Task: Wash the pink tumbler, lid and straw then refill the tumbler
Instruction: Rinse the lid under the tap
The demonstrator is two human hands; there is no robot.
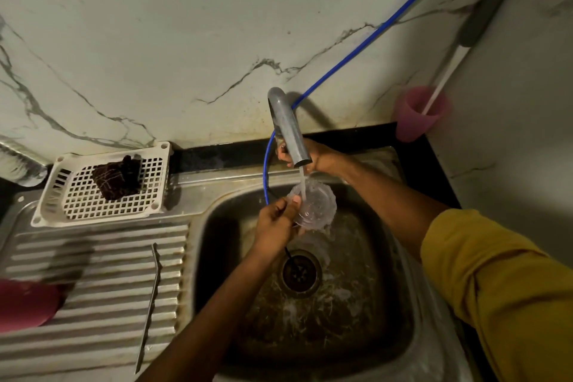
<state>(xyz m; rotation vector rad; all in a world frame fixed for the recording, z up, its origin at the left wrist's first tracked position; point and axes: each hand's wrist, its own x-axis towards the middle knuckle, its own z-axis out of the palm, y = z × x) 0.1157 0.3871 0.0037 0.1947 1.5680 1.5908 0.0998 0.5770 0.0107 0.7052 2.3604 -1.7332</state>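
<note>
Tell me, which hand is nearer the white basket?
Left. The left hand holds the clear lid over the sink, closer to the basket; the right hand reaches behind the tap, farther away.

Steel sink unit (102, 282) with a ribbed draining board on the left. Sitting on it: a white slotted tray (102, 186) at the back with a dark scrubbing pad (116, 178) in it, a thin straw brush (150, 304) lying lengthwise, and a pink tumbler (26, 304) at the left edge. Black counter (434, 161) behind has a pink cup (418, 113) in the corner.
</note>
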